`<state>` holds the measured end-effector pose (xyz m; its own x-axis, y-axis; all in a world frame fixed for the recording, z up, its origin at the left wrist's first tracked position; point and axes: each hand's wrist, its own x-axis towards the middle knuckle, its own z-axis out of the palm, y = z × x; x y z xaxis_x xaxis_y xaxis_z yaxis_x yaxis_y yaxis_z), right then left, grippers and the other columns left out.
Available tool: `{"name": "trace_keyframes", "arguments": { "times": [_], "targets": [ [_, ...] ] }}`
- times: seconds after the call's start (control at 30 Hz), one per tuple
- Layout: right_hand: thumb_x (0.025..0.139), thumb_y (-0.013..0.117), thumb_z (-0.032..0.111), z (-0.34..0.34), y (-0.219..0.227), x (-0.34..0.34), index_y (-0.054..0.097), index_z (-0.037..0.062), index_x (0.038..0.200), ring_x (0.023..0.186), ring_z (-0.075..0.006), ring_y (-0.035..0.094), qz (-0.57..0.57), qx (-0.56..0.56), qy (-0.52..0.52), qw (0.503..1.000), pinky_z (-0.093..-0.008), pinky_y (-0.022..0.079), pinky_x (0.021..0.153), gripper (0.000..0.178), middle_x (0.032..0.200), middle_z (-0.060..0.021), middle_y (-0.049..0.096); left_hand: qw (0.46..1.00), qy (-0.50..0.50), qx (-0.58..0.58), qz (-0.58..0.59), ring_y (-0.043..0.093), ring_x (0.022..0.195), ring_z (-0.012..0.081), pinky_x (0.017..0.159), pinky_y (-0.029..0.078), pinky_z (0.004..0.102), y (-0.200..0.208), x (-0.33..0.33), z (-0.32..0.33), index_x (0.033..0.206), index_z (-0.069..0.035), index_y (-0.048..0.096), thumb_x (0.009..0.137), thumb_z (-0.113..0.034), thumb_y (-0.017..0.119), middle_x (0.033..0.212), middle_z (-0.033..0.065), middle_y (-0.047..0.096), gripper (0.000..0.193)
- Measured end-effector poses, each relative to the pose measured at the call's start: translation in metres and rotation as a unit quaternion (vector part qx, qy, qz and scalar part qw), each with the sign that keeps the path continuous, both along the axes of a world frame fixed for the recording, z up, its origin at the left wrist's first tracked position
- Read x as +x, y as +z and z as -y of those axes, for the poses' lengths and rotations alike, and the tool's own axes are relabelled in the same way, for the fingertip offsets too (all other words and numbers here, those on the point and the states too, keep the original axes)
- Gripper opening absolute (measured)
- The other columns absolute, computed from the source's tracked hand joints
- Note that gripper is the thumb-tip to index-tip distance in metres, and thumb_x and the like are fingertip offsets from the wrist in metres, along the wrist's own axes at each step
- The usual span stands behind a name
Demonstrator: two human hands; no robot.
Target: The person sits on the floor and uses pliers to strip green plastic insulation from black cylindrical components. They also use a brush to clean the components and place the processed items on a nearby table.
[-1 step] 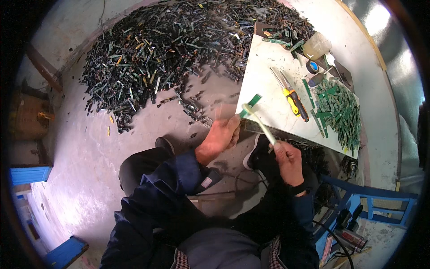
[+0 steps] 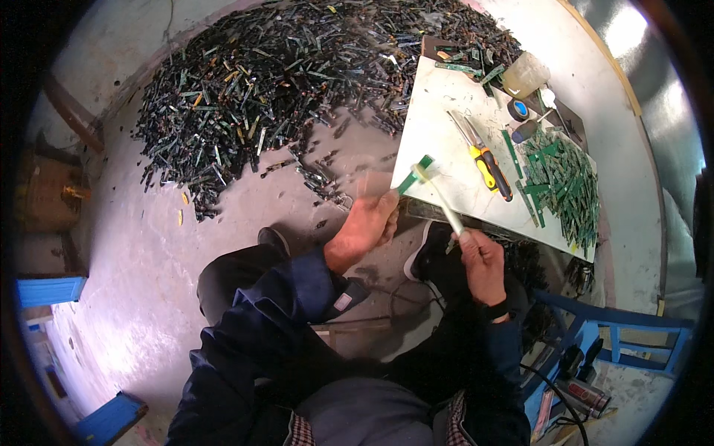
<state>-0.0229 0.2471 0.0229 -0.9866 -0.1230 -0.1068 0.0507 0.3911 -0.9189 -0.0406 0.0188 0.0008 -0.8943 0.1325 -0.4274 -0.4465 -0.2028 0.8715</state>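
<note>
My left hand (image 2: 372, 217) is closed on the near end of a narrow green circuit board strip (image 2: 416, 172). The strip sticks out over the near left edge of a white board. In my right hand (image 2: 482, 260) is the handle of a pale, slim brush (image 2: 450, 212), shaped like a toothbrush. Its head is smeared by motion and lies over the far part of the strip; I cannot see its bristles. On the board, to the right, are a pair of yellow-and-black-handled tools (image 2: 487, 167) and a heap of green strips (image 2: 561, 182).
A large pile of dark strips (image 2: 245, 104) spreads over the floor ahead. A cloudy jar (image 2: 526, 76), a blue tape roll (image 2: 518, 111) and a dark-handled screwdriver (image 2: 525, 131) stand on the white board (image 2: 439, 97). A blue frame (image 2: 632, 334) is at the right.
The brush head has shifted a little to the right and away from me along the strip. My right hand has moved slightly; my left hand and the strip stay in place.
</note>
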Motion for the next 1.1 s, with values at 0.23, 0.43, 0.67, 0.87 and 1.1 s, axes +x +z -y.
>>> {"name": "trace_keyframes", "arguments": {
  "times": [0.23, 0.43, 0.67, 0.87, 1.1],
  "targets": [
    [0.095, 0.056, 0.025, 0.002, -0.004, 0.004, 0.067, -0.0002, 0.093, 0.056, -0.0027, 0.035, 0.006, -0.029, 0.036, 0.999, -0.0215, 0.027, 0.051, 0.028, 0.060, 0.0073, 0.041, 0.994, 0.016, 0.101, 0.047, 0.037, 0.051, 0.0105, 0.045, 0.027, 0.0265, -0.001, -0.002, 0.004, 0.070, -0.009, 0.044, 0.097, -0.038, 0.044, 0.061, 0.0005, 0.041, 0.040],
    [0.095, 0.056, 0.026, 0.000, -0.002, 0.001, 0.067, -0.0002, 0.095, 0.055, -0.0025, 0.033, 0.047, -0.044, 0.016, 0.998, -0.0211, 0.026, 0.050, 0.029, 0.060, 0.0079, 0.040, 0.962, 0.046, 0.227, 0.142, 0.034, 0.056, 0.0104, 0.048, 0.027, 0.0253, -0.002, -0.008, 0.006, 0.082, -0.009, 0.042, 0.098, -0.035, 0.043, 0.067, -0.0006, 0.038, 0.030],
    [0.095, 0.055, 0.027, 0.003, -0.004, 0.006, 0.065, -0.0023, 0.095, 0.059, -0.0044, 0.037, 0.013, -0.010, 0.048, 0.999, -0.0223, 0.030, 0.052, 0.031, 0.063, 0.0052, 0.044, 0.944, 0.025, 0.290, 0.156, 0.031, 0.057, 0.0085, 0.049, 0.026, 0.0231, -0.004, -0.009, 0.010, 0.089, -0.012, 0.042, 0.098, -0.030, 0.043, 0.073, -0.0027, 0.036, 0.019],
    [0.095, 0.055, 0.026, -0.001, 0.003, 0.004, 0.062, -0.0042, 0.098, 0.064, -0.0064, 0.040, 0.019, 0.023, 0.089, 0.996, -0.0243, 0.036, 0.055, 0.031, 0.068, 0.0002, 0.048, 0.941, 0.022, 0.296, 0.166, 0.031, 0.056, 0.0083, 0.048, 0.026, 0.0231, -0.005, -0.011, 0.010, 0.089, -0.013, 0.042, 0.098, -0.029, 0.042, 0.071, -0.0032, 0.035, 0.018],
    [0.095, 0.056, 0.024, -0.003, 0.001, 0.005, 0.062, -0.0045, 0.098, 0.064, -0.0074, 0.041, -0.001, 0.031, 0.061, 0.998, -0.0253, 0.037, 0.056, 0.029, 0.068, -0.0006, 0.050, 0.948, 0.013, 0.281, 0.150, 0.031, 0.055, 0.0087, 0.048, 0.026, 0.0239, -0.012, -0.009, 0.011, 0.085, -0.012, 0.042, 0.098, -0.030, 0.042, 0.068, -0.0023, 0.035, 0.022]
  ]
}}
